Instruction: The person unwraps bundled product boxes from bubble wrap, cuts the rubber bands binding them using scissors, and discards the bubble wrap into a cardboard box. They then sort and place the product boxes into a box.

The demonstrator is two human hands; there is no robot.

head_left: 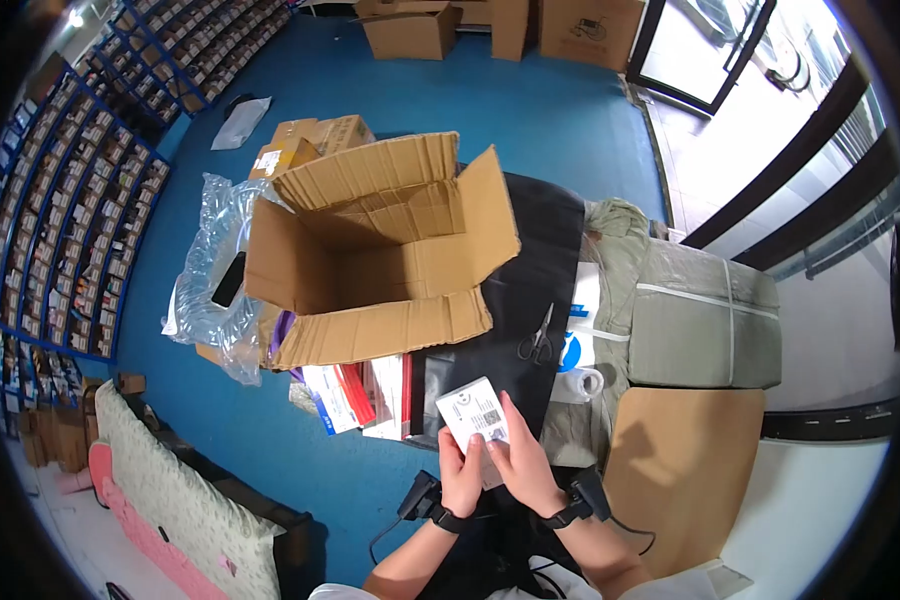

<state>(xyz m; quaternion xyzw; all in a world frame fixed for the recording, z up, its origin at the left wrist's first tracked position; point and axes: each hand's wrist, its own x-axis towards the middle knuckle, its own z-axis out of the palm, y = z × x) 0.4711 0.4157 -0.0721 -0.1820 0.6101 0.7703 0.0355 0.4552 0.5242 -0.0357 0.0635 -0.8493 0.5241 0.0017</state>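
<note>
A small white box (472,410) with black print and a square code is held between both hands, in front of my body. My left hand (460,473) grips its lower left side, thumb on the face. My right hand (522,462) holds the right side, fingers along the edge and thumb on the front. Just beyond stands a large open cardboard box (385,250), flaps spread, with no contents visible inside. Red, white and blue flat packets (355,395) lie to the left of my hands. A pair of scissors (538,340) rests on the black surface ahead on the right.
Clear plastic air cushions (210,260) with a black phone (229,280) lie left of the carton. On the right are a roll of white labels (583,383), a strapped grey-green bale (705,315) and a wooden board (682,470). Blue shelving (70,220) lines the far left.
</note>
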